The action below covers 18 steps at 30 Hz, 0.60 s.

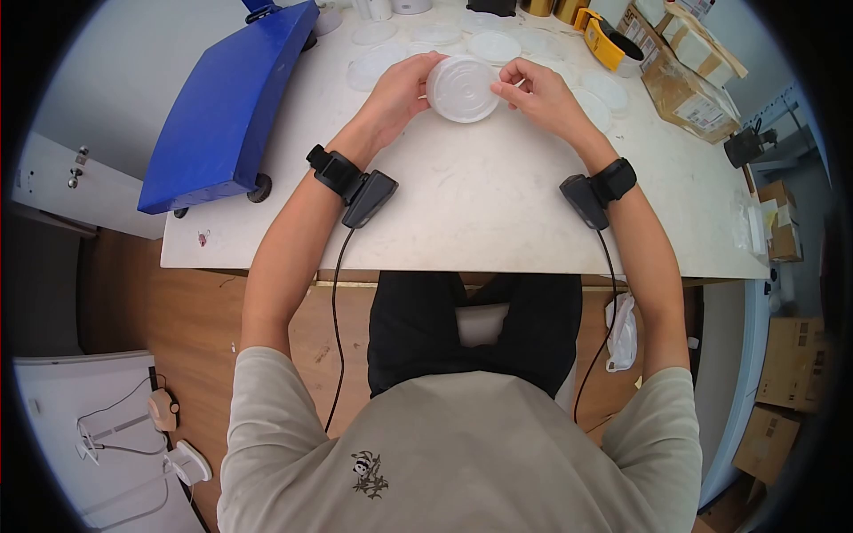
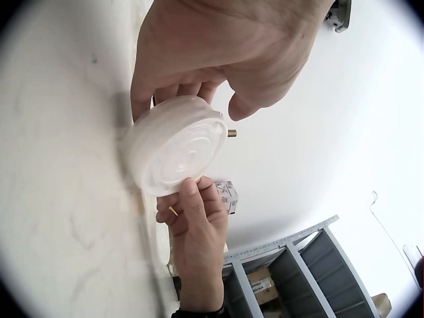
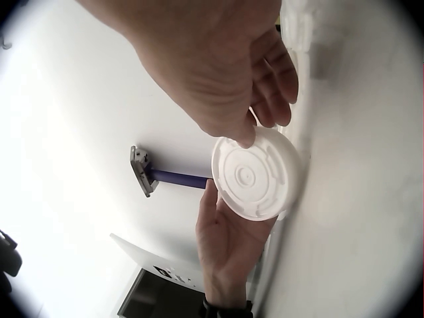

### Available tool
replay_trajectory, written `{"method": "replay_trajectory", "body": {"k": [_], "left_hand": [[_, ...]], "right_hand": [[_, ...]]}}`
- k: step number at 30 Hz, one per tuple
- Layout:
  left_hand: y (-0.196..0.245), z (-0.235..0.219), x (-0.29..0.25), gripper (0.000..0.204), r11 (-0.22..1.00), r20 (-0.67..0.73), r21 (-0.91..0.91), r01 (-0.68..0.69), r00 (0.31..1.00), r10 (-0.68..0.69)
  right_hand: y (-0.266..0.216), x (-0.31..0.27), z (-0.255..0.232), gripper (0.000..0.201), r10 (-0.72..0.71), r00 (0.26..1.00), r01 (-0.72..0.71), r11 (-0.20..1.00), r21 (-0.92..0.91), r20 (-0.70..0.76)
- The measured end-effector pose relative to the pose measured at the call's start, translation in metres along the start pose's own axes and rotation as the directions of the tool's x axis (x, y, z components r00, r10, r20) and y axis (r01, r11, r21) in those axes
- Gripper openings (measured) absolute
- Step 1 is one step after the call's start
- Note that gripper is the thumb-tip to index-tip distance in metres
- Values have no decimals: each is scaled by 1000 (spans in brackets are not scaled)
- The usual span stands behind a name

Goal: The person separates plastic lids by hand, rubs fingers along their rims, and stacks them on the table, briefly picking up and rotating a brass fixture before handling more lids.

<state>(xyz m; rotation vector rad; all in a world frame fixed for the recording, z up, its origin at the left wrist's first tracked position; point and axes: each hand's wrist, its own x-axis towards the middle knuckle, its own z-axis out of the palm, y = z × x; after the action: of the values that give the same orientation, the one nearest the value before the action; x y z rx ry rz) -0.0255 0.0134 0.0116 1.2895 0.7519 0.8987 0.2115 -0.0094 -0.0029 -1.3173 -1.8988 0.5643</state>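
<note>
A round whitish translucent container with a ringed lid-like face (image 1: 463,89) is held above the white table, tilted so that face points toward the person. The left hand (image 1: 398,96) grips it by its side, fingers curled behind the rim. At the opposite edge, the right hand (image 1: 544,99) pinches the rim between thumb and fingers. In the left wrist view the container (image 2: 179,149) shows its side wall, with the right thumb on its face. The right wrist view shows raised rings and ridges on the face (image 3: 248,173).
Several clear round lids (image 1: 494,47) lie at the table's back. A blue platform on wheels (image 1: 233,98) stands at the left. Cardboard boxes (image 1: 689,93) and a yellow-and-black item (image 1: 609,43) sit back right. The table's front edge (image 1: 462,269) runs before the person.
</note>
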Motion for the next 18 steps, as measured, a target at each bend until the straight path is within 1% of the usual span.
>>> {"method": "replay_trajectory", "body": {"k": [3, 9, 10, 12, 15, 18], "left_hand": [[0, 0, 1, 39, 998, -9, -51, 27, 1000, -27], [-1, -2, 3, 36, 997, 6, -64, 35, 999, -34], [-3, -2, 3, 36, 997, 7, -64, 35, 999, -35], [-6, -2, 3, 38, 999, 14, 45, -20, 1000, 19], [-8, -5, 5, 42, 1000, 34, 19, -12, 999, 12], [-10, -7, 6, 41, 1000, 41, 10, -14, 999, 14]], "right_hand": [[-3, -1, -1, 26, 33, 999, -34, 999, 16, 14], [-3, -1, -1, 26, 44, 999, -44, 999, 16, 8], [-4, -1, -1, 26, 45, 999, -45, 999, 17, 7], [-5, -1, 0, 27, 51, 999, -51, 998, 19, 2], [-5, -1, 0, 27, 55, 998, -55, 998, 30, -1], [-8, -2, 0, 27, 75, 997, -75, 996, 47, 8]]}}
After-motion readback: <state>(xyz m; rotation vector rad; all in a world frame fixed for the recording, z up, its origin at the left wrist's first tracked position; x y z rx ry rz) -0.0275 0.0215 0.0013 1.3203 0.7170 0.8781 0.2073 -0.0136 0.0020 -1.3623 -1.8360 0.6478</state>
